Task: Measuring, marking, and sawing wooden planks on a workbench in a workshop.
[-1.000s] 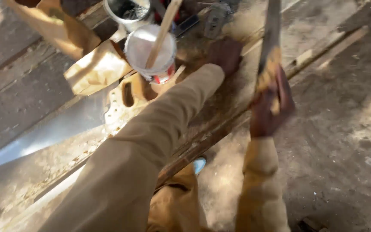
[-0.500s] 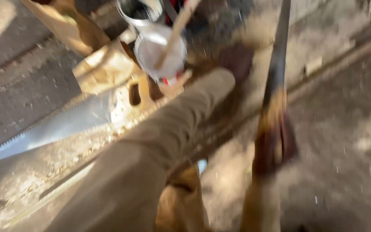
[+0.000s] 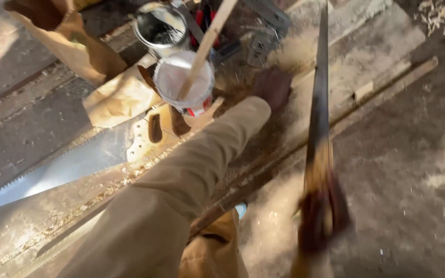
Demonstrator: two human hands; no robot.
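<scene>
Saw (image 3: 319, 108) handle gripped inside right fingers (image 3: 325, 216).

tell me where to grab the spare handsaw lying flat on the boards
Take the spare handsaw by its pale wooden handle, fingers through the grip slot. Come from above, from the handle end beside the white can. The blade lies flat and its toothed edge runs along the side toward its far tip, so that side is probably best avoided.
</scene>
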